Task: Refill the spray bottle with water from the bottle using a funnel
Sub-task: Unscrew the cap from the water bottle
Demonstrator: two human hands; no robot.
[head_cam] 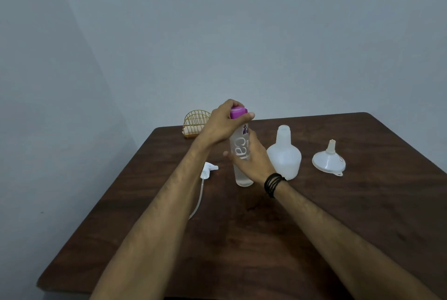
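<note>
A clear water bottle [239, 154] with a purple cap [238, 113] stands upright near the middle of the table. My left hand [225, 123] grips the purple cap from above. Lower down, my right hand [251, 159] wraps around the bottle's body. To the right, the translucent white spray bottle [285, 154] stands with its neck uncapped. A white funnel [329, 159] rests upside down on its wide rim further right. The white spray head [208, 170] with its long dip tube lies on the table to the left.
A gold wire holder [194, 122] sits at the far left corner of the dark wooden table [266, 239]. The grey wall rises just behind the table's far edge. Its left edge runs diagonally close to the spray head's tube.
</note>
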